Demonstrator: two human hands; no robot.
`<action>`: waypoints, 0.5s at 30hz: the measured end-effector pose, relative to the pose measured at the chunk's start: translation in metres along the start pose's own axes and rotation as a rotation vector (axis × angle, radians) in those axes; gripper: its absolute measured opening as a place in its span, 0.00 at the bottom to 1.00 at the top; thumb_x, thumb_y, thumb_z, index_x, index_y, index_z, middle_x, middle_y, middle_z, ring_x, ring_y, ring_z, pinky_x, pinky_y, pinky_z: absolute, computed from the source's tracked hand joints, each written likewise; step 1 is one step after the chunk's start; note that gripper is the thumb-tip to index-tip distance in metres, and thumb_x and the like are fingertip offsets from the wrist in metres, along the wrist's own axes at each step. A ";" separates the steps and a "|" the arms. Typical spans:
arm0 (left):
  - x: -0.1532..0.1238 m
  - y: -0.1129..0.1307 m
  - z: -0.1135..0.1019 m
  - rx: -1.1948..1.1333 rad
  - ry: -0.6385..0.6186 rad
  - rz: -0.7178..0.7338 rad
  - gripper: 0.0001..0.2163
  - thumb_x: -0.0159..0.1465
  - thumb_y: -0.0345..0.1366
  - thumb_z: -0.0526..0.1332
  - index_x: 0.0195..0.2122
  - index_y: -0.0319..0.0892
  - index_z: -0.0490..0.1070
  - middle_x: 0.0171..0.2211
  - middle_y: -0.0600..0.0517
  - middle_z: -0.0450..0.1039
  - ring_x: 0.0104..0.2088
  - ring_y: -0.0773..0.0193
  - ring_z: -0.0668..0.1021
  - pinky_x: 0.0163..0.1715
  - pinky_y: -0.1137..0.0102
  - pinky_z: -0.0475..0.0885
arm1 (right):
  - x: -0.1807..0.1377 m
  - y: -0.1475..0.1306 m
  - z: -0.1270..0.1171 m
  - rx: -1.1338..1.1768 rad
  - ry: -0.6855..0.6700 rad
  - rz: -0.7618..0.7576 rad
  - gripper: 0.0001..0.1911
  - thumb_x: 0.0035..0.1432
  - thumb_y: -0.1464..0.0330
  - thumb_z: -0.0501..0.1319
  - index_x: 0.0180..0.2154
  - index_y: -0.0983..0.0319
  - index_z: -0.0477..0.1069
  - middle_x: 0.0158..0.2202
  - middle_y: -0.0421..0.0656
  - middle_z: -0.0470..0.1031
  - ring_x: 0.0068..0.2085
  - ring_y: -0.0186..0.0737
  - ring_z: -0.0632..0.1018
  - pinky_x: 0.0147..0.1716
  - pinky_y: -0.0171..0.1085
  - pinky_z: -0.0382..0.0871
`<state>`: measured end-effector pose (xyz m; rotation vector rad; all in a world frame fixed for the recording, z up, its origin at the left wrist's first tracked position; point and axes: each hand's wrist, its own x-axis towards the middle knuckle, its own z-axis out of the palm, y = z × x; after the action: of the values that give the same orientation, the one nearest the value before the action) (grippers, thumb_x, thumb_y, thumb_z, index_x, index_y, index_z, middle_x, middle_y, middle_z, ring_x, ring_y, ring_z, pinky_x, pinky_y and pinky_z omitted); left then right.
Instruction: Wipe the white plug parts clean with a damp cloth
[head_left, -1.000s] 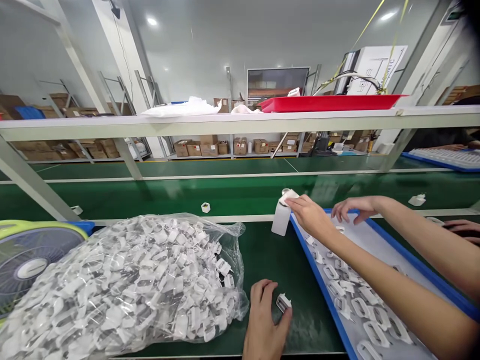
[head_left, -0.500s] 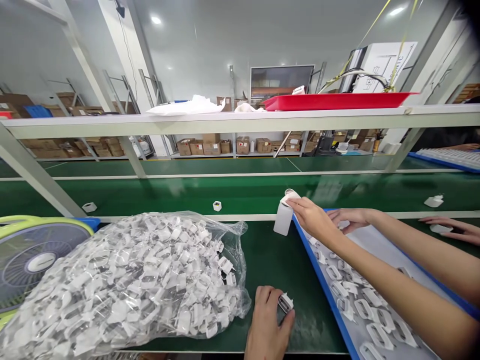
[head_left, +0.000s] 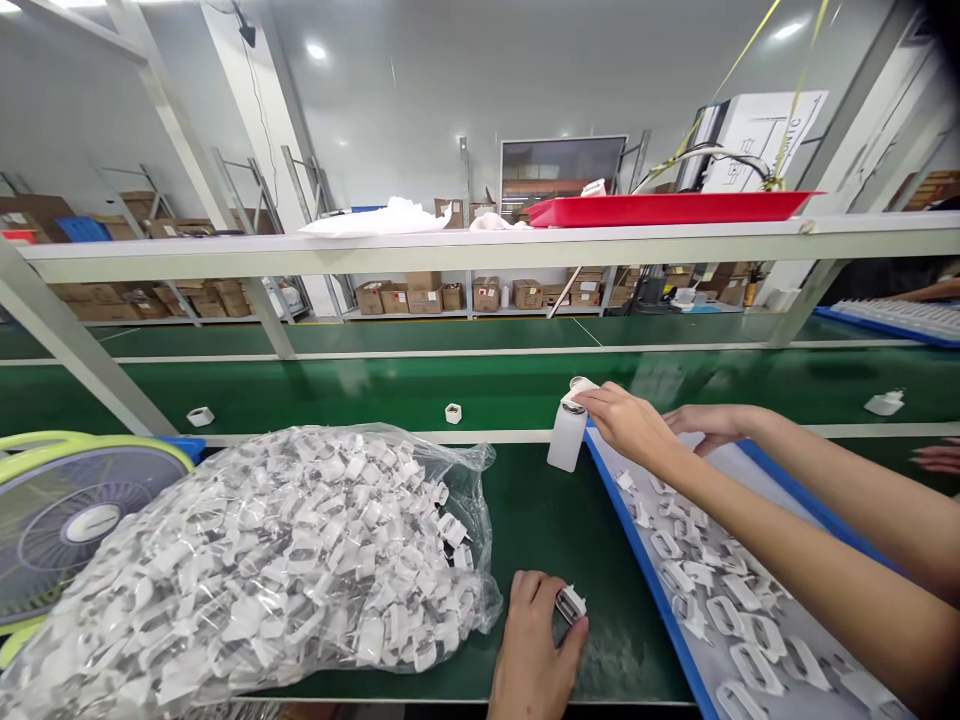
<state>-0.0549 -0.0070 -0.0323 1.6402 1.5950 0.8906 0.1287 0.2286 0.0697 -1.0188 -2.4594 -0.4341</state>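
Observation:
My left hand (head_left: 531,640) rests near the table's front edge, its fingers and thumb closed round a small white plastic housing (head_left: 571,604) with an oval opening. Farther forward, my right hand (head_left: 619,415) pinches a white cloth-like piece (head_left: 573,396) at the top of a white dispenser bottle (head_left: 567,440). The bottle stands upright on the green table, beside the tray's corner; its dark neck ring shows below the cloth. A large clear bag (head_left: 300,560) full of similar white housings lies left of my left hand.
A blue-edged tray (head_left: 651,590) with many white housings lies under my right arm. Another person's hand (head_left: 705,425) reaches over it. White pieces (head_left: 454,413) sit on the green conveyor belt (head_left: 360,390). A fan (head_left: 82,525) stands left; a red tray (head_left: 667,208) sits on the shelf.
White pieces on the belt have shifted right. My right hand has tipped slightly, baring the bottle's neck. The co-worker's hand over the tray has shifted; fingers at far right have drawn away. My left hand stays put.

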 end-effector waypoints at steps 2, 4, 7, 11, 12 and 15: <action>-0.001 0.000 0.000 -0.006 0.002 0.000 0.13 0.62 0.29 0.59 0.47 0.43 0.74 0.49 0.44 0.72 0.52 0.52 0.73 0.55 0.61 0.69 | -0.001 0.000 0.002 -0.003 0.013 0.010 0.13 0.69 0.66 0.61 0.54 0.59 0.72 0.54 0.47 0.74 0.50 0.42 0.78 0.47 0.45 0.77; -0.001 0.000 -0.001 -0.013 0.000 -0.005 0.12 0.63 0.30 0.59 0.48 0.44 0.74 0.49 0.45 0.72 0.52 0.51 0.73 0.54 0.61 0.69 | -0.003 -0.001 0.003 -0.004 0.017 0.017 0.14 0.69 0.66 0.61 0.54 0.59 0.72 0.55 0.47 0.74 0.51 0.43 0.78 0.48 0.45 0.77; -0.002 0.001 -0.002 -0.021 -0.007 -0.016 0.11 0.64 0.32 0.59 0.47 0.45 0.75 0.49 0.45 0.72 0.51 0.51 0.73 0.51 0.60 0.71 | -0.003 0.000 0.003 -0.010 0.008 0.011 0.13 0.69 0.66 0.61 0.54 0.59 0.72 0.54 0.47 0.75 0.49 0.41 0.78 0.46 0.44 0.78; -0.003 -0.001 -0.002 -0.030 0.003 0.000 0.11 0.64 0.31 0.59 0.47 0.45 0.74 0.48 0.46 0.72 0.51 0.52 0.73 0.52 0.62 0.70 | -0.001 0.000 0.000 -0.014 0.006 0.011 0.13 0.69 0.66 0.61 0.54 0.59 0.72 0.54 0.47 0.75 0.50 0.42 0.78 0.46 0.44 0.78; -0.003 -0.002 -0.001 -0.032 0.007 0.007 0.11 0.63 0.31 0.59 0.47 0.45 0.74 0.48 0.46 0.72 0.51 0.52 0.73 0.52 0.62 0.70 | -0.001 -0.001 -0.001 -0.015 0.004 0.011 0.13 0.69 0.66 0.61 0.54 0.59 0.72 0.54 0.47 0.75 0.50 0.42 0.78 0.46 0.44 0.78; -0.004 -0.004 0.000 -0.037 0.016 0.022 0.11 0.63 0.30 0.60 0.46 0.45 0.74 0.48 0.46 0.72 0.51 0.52 0.73 0.52 0.63 0.69 | -0.001 -0.001 0.000 -0.022 0.000 0.019 0.13 0.69 0.65 0.61 0.53 0.59 0.72 0.54 0.47 0.75 0.49 0.41 0.78 0.46 0.44 0.78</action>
<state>-0.0570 -0.0105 -0.0363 1.6319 1.5648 0.9408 0.1290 0.2274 0.0687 -1.0502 -2.4485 -0.4558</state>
